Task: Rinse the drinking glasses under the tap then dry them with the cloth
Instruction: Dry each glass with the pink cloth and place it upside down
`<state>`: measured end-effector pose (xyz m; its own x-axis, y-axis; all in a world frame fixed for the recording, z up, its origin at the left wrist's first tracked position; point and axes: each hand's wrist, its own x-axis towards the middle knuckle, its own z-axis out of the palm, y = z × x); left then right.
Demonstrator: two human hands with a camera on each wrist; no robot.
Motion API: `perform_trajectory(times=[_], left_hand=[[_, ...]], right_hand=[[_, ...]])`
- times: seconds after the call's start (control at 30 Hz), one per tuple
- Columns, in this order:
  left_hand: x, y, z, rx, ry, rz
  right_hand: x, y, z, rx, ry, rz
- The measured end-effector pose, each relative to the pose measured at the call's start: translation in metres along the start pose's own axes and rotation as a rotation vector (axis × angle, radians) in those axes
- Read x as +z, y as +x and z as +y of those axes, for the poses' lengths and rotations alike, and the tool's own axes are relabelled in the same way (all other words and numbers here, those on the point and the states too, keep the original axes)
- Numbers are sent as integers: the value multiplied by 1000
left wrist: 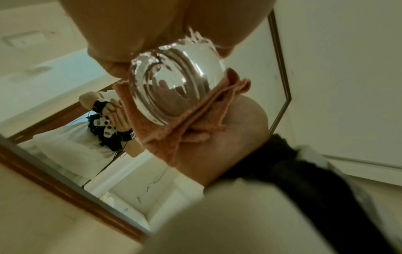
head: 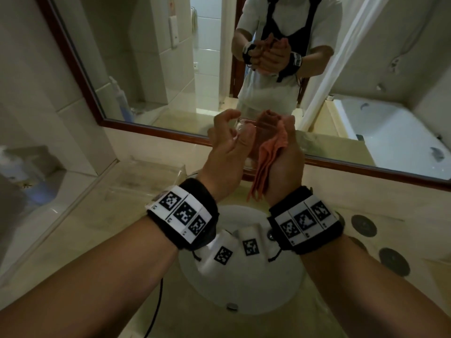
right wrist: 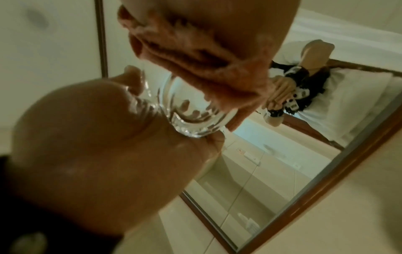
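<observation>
Cloth (head: 266,154): salmon-orange, plain, fuzzy nap.
Drinking glass (left wrist: 174,86): clear, colourless.
Wrist bands (head: 185,213): black, each carrying white tags printed with black square-code patterns.
Sink (head: 241,284): white.
Tabletop (head: 366,289): cream-yellow, with dark grey round discs (head: 394,262) at the right.
Mirror frame (head: 151,131): reddish-brown wood.
Wall tiles (head: 36,93): off-white.

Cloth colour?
Salmon-pink, plain with no pattern. The cloth shows best in the left wrist view, bunched against the glass.
</observation>
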<state>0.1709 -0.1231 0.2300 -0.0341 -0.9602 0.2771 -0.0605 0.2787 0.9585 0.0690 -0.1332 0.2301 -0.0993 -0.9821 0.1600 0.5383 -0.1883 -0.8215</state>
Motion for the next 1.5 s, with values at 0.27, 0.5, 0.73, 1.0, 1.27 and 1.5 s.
perform_trajectory(times=[0.27,0.5,0.73,1.0,1.27,1.5], left_hand=[[-21,6,13,-51,-124,-86],[-40,11,20,-71,-218,-73],[-50,12,23,40,-201,-100],[-44,18,31,31,-81,-139],[-28,21,26,-33,-204,-111],[-35,15,27,-102,-370,-178]], right_hand=[[33,-2,6,-170,-217,-28],[34,7,4,-40,-70,-74],[33,16,2,102,198,-178],[37,18,-5,-33,12,-16],[41,13,-10,-147,-164,-23],[27,12,-25,-19,-79,-167]])
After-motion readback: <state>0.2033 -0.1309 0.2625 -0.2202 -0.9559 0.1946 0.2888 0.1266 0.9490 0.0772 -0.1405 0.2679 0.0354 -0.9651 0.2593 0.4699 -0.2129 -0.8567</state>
